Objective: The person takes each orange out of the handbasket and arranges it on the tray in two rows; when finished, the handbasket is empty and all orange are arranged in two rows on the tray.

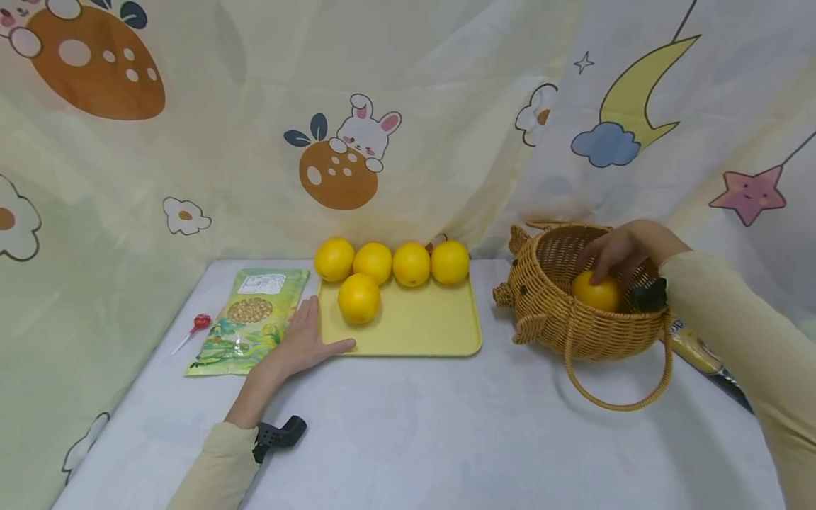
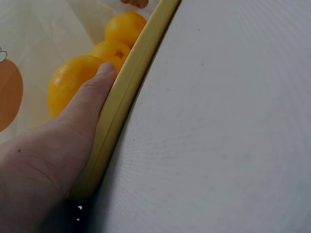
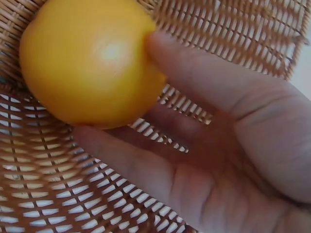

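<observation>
In the head view, my right hand [image 1: 620, 249] reaches into a pig-faced wicker basket [image 1: 542, 312] and holds an orange [image 1: 596, 290] inside it. The right wrist view shows the thumb on one side of that orange [image 3: 92, 63] and fingers at its lower edge. At the left front corner of a yellow tray [image 1: 421, 326], my left hand [image 1: 299, 343] rests with straight fingers along the side and the thumb over the front rim. Several oranges sit on the tray: a back row [image 1: 411, 264] and one orange [image 1: 359, 299] in front of it.
Left of the tray lies a green packet [image 1: 245, 322] with a clear window, and beside it a red lollipop [image 1: 200, 322]. A yellow package [image 1: 698, 348] lies partly hidden behind the basket and right sleeve. The basket's handle [image 1: 625, 406] hangs toward the front. A printed curtain [image 1: 446, 142] borders the table's back.
</observation>
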Available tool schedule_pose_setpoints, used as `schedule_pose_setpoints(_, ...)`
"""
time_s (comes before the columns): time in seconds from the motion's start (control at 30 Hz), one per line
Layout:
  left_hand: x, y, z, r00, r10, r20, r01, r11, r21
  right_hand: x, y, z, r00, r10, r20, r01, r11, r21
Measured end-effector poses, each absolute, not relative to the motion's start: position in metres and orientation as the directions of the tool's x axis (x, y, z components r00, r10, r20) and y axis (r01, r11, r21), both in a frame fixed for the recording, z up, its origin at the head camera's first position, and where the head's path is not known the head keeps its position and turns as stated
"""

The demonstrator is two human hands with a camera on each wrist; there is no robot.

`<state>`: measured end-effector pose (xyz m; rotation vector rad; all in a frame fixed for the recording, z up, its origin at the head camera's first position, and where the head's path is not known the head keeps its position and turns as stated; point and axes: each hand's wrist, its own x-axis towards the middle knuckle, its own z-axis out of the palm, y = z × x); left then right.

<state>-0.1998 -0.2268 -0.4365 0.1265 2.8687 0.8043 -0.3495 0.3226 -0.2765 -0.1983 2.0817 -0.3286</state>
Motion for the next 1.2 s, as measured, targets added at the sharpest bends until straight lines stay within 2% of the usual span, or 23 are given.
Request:
schedule_pose_setpoints(0.17, -0.199, -0.225, -0.435, -0.983, 0.121, -0.135, 0.033, 0.852, 0.522, -0.348, 0.314, -0.284, -0.517, -0.267, -0.813, -0.042, 0.957, -0.287)
schedule_pose_setpoints(0.47, -0.200, -0.225, -0.435, -0.983, 0.119, -0.138, 0.029, 0.849, 0.527, -0.353, 0.299, -0.290, -0.591, -0.268, -0.761, -0.044, 0.952, -0.302)
schedule_pose_setpoints(0.67, -0.200, -0.226, -0.436, -0.983, 0.115, -0.141, 0.025, 0.853, 0.521, -0.357, 0.301, -0.294, -0.570, -0.290, -0.768, -0.064, 0.948, -0.311)
schedule_pose_setpoints(0.83, -0.199, -0.228, -0.435, -0.982, 0.118, -0.147, 0.026, 0.855, 0.517, -0.367, 0.311, -0.304, -0.513, -0.368, -0.776, -0.084, 0.921, -0.381)
schedule_pose_setpoints(1.03, -0.201, -0.228, -0.438, -0.982, 0.119, -0.146, 0.027, 0.857, 0.514, -0.362, 0.312, -0.307, -0.482, -0.302, -0.823, 0.065, 0.924, -0.377)
schedule_pose_setpoints(1.1, -0.201, -0.228, -0.438, -0.983, 0.118, -0.144, 0.028, 0.857, 0.514, -0.360, 0.313, -0.309, -0.459, -0.284, -0.842, 0.159, 0.906, -0.392)
schedule_pose_setpoints(1.2, -0.202, -0.227, -0.440, -0.983, 0.119, -0.141, 0.030, 0.858, 0.513, -0.360, 0.314, -0.312, -0.428, -0.284, -0.858, 0.237, 0.881, -0.410)
